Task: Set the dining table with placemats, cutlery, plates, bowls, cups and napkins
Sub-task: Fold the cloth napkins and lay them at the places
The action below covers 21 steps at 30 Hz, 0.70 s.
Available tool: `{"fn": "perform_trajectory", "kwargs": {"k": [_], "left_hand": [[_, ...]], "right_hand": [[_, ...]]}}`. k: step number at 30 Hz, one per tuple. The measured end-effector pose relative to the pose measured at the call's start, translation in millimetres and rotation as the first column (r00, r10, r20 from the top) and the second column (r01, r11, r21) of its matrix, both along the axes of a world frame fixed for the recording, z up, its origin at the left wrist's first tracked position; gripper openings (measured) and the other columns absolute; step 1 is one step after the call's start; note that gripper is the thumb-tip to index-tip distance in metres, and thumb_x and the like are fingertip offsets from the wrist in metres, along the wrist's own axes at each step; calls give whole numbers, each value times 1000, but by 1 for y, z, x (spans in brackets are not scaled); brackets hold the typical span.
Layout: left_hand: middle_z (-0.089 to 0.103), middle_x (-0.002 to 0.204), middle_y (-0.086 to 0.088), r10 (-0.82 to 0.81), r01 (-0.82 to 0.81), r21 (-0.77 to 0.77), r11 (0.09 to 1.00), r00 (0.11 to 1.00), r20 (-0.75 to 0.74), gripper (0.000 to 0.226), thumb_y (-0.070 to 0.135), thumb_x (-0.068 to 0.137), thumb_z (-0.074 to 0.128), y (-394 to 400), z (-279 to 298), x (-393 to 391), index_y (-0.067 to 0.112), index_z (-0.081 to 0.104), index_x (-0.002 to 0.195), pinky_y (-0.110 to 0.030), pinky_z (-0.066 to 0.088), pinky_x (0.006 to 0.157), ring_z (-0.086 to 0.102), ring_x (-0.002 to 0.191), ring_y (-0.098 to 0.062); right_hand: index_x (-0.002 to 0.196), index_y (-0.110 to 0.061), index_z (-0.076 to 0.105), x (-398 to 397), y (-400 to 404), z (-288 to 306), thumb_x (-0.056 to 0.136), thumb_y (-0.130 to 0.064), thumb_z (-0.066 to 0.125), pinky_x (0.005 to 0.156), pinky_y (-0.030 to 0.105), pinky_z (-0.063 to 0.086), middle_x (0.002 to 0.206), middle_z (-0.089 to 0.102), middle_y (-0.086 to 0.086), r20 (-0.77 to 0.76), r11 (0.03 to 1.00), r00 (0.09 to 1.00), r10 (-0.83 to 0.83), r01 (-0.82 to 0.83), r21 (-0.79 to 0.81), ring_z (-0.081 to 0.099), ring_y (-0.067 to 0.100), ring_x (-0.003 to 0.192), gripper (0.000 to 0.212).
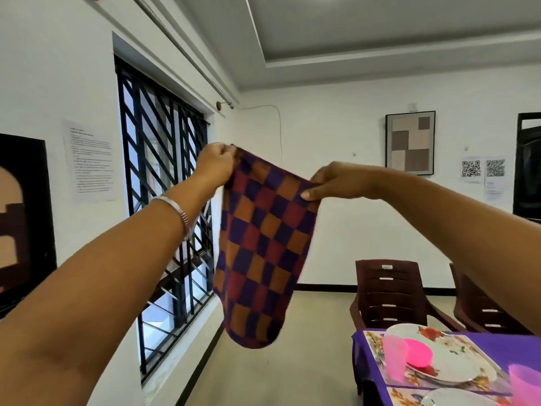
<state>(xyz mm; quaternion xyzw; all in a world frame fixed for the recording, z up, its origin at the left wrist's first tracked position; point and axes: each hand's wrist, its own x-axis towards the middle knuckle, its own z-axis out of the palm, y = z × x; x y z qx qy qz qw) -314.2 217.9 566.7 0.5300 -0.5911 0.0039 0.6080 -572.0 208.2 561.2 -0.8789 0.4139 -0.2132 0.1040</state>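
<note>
A checkered napkin (260, 250) in purple, maroon and orange hangs in the air in front of me, held by its top edge. My left hand (216, 164) pinches the upper left corner and my right hand (336, 180) pinches the upper right corner. The cloth droops between them and hangs down well above the floor. At the lower right, the dining table (515, 345) with a purple cloth carries a floral placemat (377, 351), a white plate (450, 366), a pink bowl (419, 353) on that plate and a pink cup (393, 357).
Two dark brown plastic chairs (389, 294) stand behind the table. A barred window (164, 200) fills the left wall. A second pink cup (525, 385) and another plate (456, 398) sit at the bottom right edge. Framed pictures and papers hang on the walls.
</note>
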Motion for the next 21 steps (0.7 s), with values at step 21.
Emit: {"fn": "perform_trajectory", "kwargs": {"k": [21], "left_hand": [[51,74,-2,201,-209,22,978,960,196,27,26,102,38,-18,-66,33,6,55,95,-31,32,63,49,75,-21]], "right_hand": [[88,-8,68,-2,-23,-28,88,-46,61,62,24,47,82,66,6,95,934,990,-101,127,-333,60,17,77,39]]}}
